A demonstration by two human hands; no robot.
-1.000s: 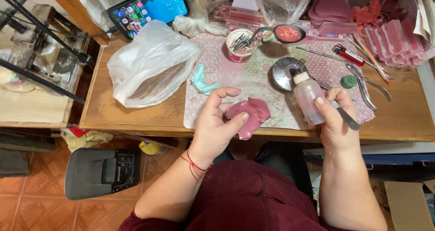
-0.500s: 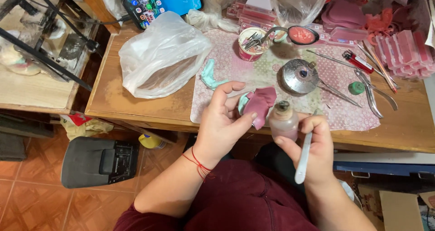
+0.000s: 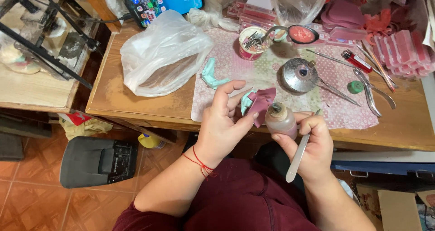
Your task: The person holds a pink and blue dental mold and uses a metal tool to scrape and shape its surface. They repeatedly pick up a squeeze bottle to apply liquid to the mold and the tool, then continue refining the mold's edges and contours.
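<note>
Pink piece: a dark pink moulded piece on a pale teal base sits pinched in the left hand, held off the desk's near edge, above the lap
Bottle: a small clear bottle is clamped in the right hand; a second ago it stood out over the patterned mat; now its open neck touches the pink piece
Tool: a slim metal spatula hangs down from the same right fingers
Change: both hands have drawn back from the desk and met; liquid looks about to reach the piece
Around: metal bowl, plastic bag, teal scrap lie untouched
</note>
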